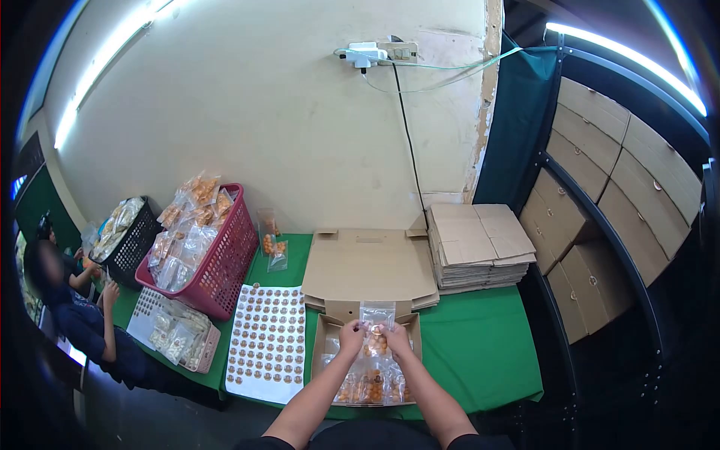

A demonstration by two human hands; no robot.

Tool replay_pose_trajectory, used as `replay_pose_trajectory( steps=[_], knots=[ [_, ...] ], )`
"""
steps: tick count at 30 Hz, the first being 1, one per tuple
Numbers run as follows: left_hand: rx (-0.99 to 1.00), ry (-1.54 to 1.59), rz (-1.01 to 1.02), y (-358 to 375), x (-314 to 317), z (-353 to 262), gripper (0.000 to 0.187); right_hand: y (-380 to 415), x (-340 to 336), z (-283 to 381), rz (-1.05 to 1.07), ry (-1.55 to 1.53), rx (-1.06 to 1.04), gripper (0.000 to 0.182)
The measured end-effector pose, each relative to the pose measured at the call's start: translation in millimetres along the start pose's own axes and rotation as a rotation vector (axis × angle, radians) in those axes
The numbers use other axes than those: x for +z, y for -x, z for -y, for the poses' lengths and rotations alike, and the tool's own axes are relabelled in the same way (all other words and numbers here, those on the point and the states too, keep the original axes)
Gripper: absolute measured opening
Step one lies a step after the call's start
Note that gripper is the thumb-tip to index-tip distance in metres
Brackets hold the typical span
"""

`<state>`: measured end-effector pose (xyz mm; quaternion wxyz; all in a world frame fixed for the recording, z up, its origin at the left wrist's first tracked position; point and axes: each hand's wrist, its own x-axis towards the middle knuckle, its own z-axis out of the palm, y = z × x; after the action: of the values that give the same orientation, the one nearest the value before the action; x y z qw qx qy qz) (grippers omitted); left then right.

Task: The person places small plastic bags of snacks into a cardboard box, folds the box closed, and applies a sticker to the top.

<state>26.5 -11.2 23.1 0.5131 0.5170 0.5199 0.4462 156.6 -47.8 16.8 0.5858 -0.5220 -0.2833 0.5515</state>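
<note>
Head view is showing both bare hands working over an open cardboard box [317,352] on the green-covered surface [480,345]. The left hand [352,337] is gripping the left edge of a clear bag [376,346], its fingers closing on the plastic. The right hand [396,340] is touching the front of the same bag near a small round sticker [377,328]; whether its fingers are pinching the plastic or only pressing on it, one cannot tell. This bag is holding orange, ball-like pieces and is hanging upright over the box, where more bags [375,384] of orange pieces are lying.

Behind the box, flat cardboard [367,262] is resting on the surface, with a tall stack of folded cardboard [480,244] standing just beside it to the right. To the left of the box, a sheet of round stickers [267,341] is lying flat. Beyond it, a pink basket [238,259] is leaning and overflowing with filled bags, and two packets [274,244] are lying near the wall [285,112]. Further left, a small pale basket [204,351] and a black basket [142,244] are holding more bags, and a co-worker [82,322] is standing beside the surface. On the far right, closed boxes [649,202] are sitting on a rack.
</note>
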Motion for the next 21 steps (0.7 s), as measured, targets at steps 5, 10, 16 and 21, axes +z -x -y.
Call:
replay_pose_trajectory(
  steps=[5, 10, 16, 21],
  knots=[
    [0.112, -0.213, -0.127, -4, 2, 4, 0.021, 4, 14, 11, -0.030, 0.098, -0.095, 0.016],
    [0.184, -0.327, -0.125, -4, -3, -9, 0.019, 4, 15, 24, 0.017, 0.175, -0.098, 0.023],
    [0.103, -0.281, -0.147, -4, 1, 3, 0.017, -13, 5, -5, 0.045, 0.095, 0.053, 0.024],
    [0.022, -0.204, -0.128, -6, 3, 27, 0.013, -1, 17, 11, -0.054, 0.267, 0.069, 0.031]
  ],
)
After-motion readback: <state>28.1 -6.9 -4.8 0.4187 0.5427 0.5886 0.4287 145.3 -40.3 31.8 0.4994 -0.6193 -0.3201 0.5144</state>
